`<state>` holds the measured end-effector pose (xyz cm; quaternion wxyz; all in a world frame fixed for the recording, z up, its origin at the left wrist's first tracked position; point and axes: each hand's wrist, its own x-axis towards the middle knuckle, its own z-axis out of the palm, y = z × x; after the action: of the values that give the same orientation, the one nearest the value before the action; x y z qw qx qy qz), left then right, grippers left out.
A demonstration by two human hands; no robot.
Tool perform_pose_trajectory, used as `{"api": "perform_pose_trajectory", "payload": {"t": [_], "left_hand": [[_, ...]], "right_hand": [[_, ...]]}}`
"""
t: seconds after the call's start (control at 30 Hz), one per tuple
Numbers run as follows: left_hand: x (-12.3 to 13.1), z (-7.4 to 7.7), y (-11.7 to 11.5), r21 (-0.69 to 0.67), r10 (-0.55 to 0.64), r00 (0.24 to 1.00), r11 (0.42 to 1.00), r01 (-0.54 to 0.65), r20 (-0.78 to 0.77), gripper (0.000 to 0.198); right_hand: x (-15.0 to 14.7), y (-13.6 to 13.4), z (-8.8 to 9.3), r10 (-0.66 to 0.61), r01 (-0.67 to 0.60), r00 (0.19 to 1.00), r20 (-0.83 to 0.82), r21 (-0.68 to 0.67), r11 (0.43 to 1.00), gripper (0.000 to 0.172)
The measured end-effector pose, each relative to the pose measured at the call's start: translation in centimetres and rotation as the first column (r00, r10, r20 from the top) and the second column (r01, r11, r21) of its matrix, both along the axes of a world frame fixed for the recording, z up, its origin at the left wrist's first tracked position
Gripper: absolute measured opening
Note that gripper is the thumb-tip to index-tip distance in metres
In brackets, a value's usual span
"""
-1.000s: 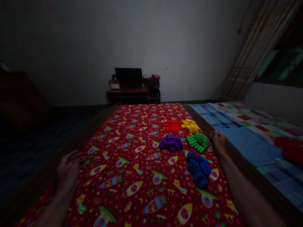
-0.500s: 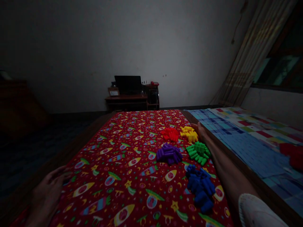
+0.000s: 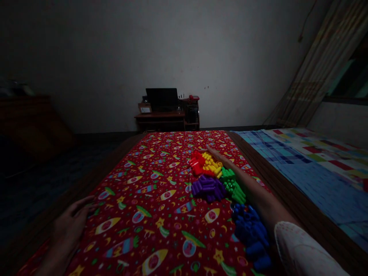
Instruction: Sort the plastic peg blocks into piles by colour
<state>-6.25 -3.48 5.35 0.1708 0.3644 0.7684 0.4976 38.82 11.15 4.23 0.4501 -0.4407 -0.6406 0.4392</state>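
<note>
Piles of plastic blocks lie on a red rocket-print cloth: red blocks, yellow blocks, purple blocks, green blocks and blue blocks. My right hand lies flat beyond the yellow pile, fingers stretched out, and its forearm presses along the right side of the piles, touching the green and blue ones. My left hand rests open on the cloth's left edge, holding nothing.
The cloth covers a long wooden table. A bed with a blue checked sheet runs along the right. A small desk with a dark monitor stands at the far wall. The room is dim; a curtain hangs at right.
My right arm has swept leftward, pushing the red, yellow, green and purple piles together toward the middle. The left hand stays on the cloth's left edge.
</note>
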Motion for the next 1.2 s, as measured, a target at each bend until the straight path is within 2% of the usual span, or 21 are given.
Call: {"api": "perform_pose_trajectory", "payload": {"t": [0.1,0.23,0.33,0.4,0.47,0.53,0.63,0.7,0.77,0.8,0.87,0.9,0.97,1.0,1.07,1.13,1.17,1.2], "left_hand": [[-0.2,-0.2,0.3,0.028,-0.005,1.0,1.0,0.005,-0.006,0.013],[-1.5,-1.9,1.0,0.029,-0.047,0.999,0.998,0.047,-0.007,0.019],[-2.0,-2.6,1.1,-0.002,-0.08,0.997,0.997,0.08,0.004,0.023],[-1.9,-2.6,1.0,0.004,-0.117,0.993,0.993,0.117,0.005,0.024],[-1.7,-2.4,0.8,0.008,-0.147,0.989,0.989,0.147,-0.006,0.025],[-1.7,-2.2,0.6,-0.009,-0.15,0.988,0.989,0.15,-0.033,0.024],[-1.6,-2.2,0.7,-0.001,-0.2,0.97,0.979,0.202,-0.136,0.024],[-0.7,-2.1,0.7,0.048,-0.242,0.926,0.963,0.267,-0.291,0.026],[1.8,-1.9,0.4,0.114,-0.267,0.833,0.925,0.362,-0.484,0.031],[3.7,-1.8,0.0,0.121,-0.312,0.761,0.884,0.453,-0.568,0.033],[8.7,-1.2,-1.9,0.121,-0.429,0.571,0.717,0.687,-0.7,0.036],[11.7,-0.9,-3.3,0.088,-0.483,0.444,0.596,0.798,-0.754,0.037],[17.6,-0.4,-6.7,-0.038,-0.528,0.162,0.347,0.937,-0.834,0.039],[20.4,-0.3,-8.5,-0.111,-0.512,0.014,0.213,0.971,-0.859,0.04],[25.1,-0.4,-11.6,-0.242,-0.424,-0.228,-0.021,0.97,-0.876,0.042],[28.3,-0.8,-13.3,-0.319,-0.321,-0.354,-0.158,0.935,-0.879,0.035],[29.3,-1.1,-13.5,-0.333,-0.284,-0.37,-0.173,0.927,-0.885,0.03],[29.9,-1.4,-13.3,-0.34,-0.264,-0.373,-0.162,0.926,-0.89,0.026]], "right_hand": [[-3.1,1.0,-0.2,0.225,-0.224,0.974,-0.007,-0.127,0.966,0.073],[-6.7,1.4,0.1,0.305,-0.297,0.948,0.096,-0.088,0.951,0.071],[-9.7,0.1,1.1,0.405,-0.405,0.889,0.213,-0.046,0.913,0.07],[-11.6,-1.6,2.4,0.508,-0.519,0.817,0.272,-0.038,0.854,0.069],[-12.5,-3.5,4.2,0.553,-0.578,0.779,0.296,-0.003,0.816,0.07],[-11.7,-5.5,5.9,0.492,-0.529,0.825,0.279,0.07,0.846,0.073],[-6.4,-8.7,7.0,0.24,-0.267,0.954,0.182,0.144,0.953,0.075],[-1.2,-11.6,6.0,0.015,-0.038,0.988,0.155,0.148,0.988,0.072],[3.7,-15.5,3.6,-0.207,0.178,0.952,0.227,0.144,0.974,0.069],[5.6,-17.7,2.1,-0.294,0.261,0.919,0.265,0.152,0.953,0.067],[7.9,-22.1,-0.8,-0.39,0.357,0.87,0.302,0.161,0.92,0.061],[8.3,-24.0,-2.1,-0.402,0.373,0.861,0.311,0.152,0.915,0.058],[8.0,-26.8,-3.9,-0.435,0.407,0.839,0.327,0.154,0.9,0.056],[7.4,-27.5,-4.4,-0.457,0.428,0.827,0.326,0.16,0.889,0.056],[6.0,-27.5,-4.9,-0.5,0.469,0.812,0.302,0.173,0.866,0.057],[4.7,-26.1,-5.0,-0.517,0.488,0.817,0.255,0.172,0.856,0.059],[4.1,-25.2,-4.9,-0.516,0.488,0.825,0.23,0.17,0.856,0.059],[3.6,-24.2,-4.9,-0.51,0.481,0.834,0.21,0.176,0.859,0.06]]}}
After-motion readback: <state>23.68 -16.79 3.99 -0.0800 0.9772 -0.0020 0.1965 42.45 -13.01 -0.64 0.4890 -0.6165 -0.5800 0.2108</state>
